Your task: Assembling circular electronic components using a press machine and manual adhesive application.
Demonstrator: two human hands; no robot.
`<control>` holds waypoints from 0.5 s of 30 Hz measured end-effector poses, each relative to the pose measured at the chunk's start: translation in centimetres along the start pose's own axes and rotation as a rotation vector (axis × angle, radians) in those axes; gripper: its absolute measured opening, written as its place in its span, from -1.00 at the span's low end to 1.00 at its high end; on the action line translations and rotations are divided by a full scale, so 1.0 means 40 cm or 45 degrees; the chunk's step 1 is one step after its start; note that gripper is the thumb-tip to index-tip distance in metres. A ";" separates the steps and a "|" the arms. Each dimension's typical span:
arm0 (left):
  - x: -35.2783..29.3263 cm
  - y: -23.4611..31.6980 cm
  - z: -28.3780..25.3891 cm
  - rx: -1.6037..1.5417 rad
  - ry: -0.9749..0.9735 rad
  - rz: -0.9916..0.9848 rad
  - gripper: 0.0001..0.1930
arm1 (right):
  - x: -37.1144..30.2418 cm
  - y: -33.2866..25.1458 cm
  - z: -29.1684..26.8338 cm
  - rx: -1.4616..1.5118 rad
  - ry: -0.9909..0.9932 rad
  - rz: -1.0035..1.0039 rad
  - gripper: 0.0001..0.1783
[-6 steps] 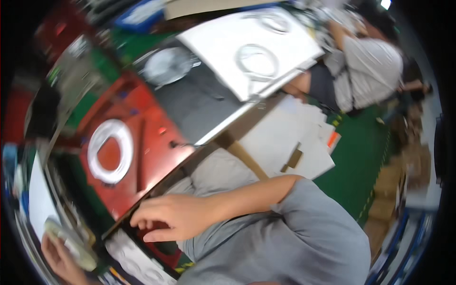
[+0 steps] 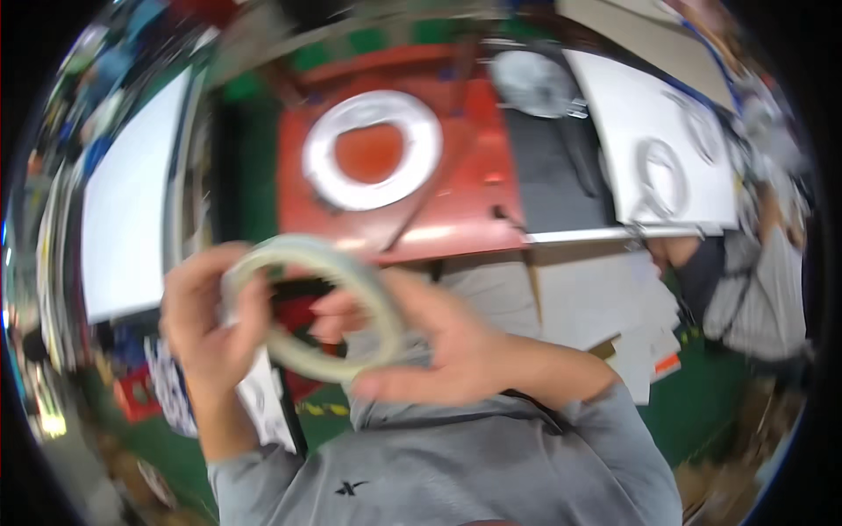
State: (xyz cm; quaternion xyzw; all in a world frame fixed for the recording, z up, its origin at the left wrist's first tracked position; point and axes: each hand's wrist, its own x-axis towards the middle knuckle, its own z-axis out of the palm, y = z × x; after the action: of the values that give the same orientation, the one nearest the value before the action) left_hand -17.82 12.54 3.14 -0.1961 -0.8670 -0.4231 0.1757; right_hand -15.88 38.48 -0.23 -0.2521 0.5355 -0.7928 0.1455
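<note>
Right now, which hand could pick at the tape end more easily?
Probably the right hand: its fingers lie loosely along the tape roll, while the left hand wraps the rim in a firm grip, steadying it.

Brown cardboard boxes [image 2: 745, 465] stand blurred at lower right on the green floor [image 2: 693, 412]

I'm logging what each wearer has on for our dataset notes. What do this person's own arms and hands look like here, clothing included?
Both hands are bare: the left hand and right hand show no gloves, and no rings or watch can be made out in the blur. The forearms are uncovered too, with grey sleeves pushed up toward the elbows. The grey top carries a small dark mark on the chest.
</note>
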 end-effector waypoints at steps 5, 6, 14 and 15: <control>-0.027 0.026 0.084 -0.763 -0.199 -0.239 -0.41 | -0.029 -0.047 -0.026 0.203 0.229 0.222 -0.57; -0.041 0.016 0.085 -0.821 -0.283 -0.291 -0.45 | -0.033 -0.053 -0.037 0.135 0.280 0.188 -0.67; -0.122 -0.046 0.146 -1.117 -0.321 -0.501 -0.62 | -0.019 -0.056 -0.100 -0.716 0.374 -0.272 -0.67; -0.121 -0.050 0.145 -1.075 -0.317 -0.496 -0.63 | -0.018 -0.058 -0.105 -0.720 0.377 -0.268 -0.67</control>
State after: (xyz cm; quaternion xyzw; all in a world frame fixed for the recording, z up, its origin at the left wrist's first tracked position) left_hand -15.43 15.14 -3.83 -0.1334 -0.6546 -0.7364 -0.1067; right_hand -17.53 43.00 0.47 -0.2183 0.7206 -0.6515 -0.0922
